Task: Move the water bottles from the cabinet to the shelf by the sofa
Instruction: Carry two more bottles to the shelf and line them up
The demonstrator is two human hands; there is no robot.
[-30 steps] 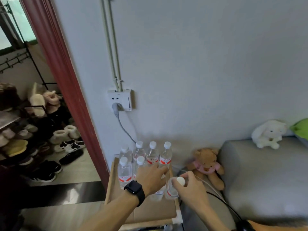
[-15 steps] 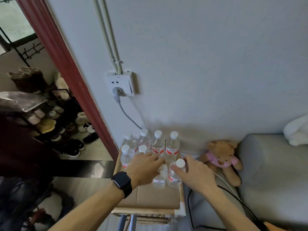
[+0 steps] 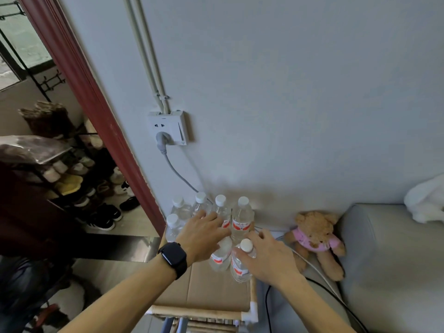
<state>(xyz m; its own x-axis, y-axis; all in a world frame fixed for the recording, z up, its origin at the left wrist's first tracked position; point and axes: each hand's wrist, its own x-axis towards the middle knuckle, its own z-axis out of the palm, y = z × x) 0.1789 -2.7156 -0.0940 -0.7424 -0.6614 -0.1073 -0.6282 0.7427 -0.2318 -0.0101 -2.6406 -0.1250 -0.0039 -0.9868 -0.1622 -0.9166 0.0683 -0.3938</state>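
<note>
Several clear water bottles with white caps and red labels stand on the cardboard-covered top of a wooden shelf (image 3: 252,288) against the wall. The back row of bottles (image 3: 241,219) stands by the wall. My left hand (image 3: 204,236), with a black watch on the wrist, lies fingers spread over the top of a front bottle (image 3: 219,258), and its fingertips touch the back row. My right hand (image 3: 269,258) holds the neck of the front right bottle (image 3: 237,266), whose cap shows beside my fingers.
A grey sofa arm (image 3: 384,260) stands right of the shelf, with a teddy bear (image 3: 317,239) leaning on it. A wall socket (image 3: 168,128) has a grey cable running down behind the bottles. A red door frame (image 3: 96,111) and a shoe rack (image 3: 72,179) are at the left.
My view has tilted and come closer. Both hands stay at the two front bottles; the fingers of my left hand have spread forward onto the back row.
</note>
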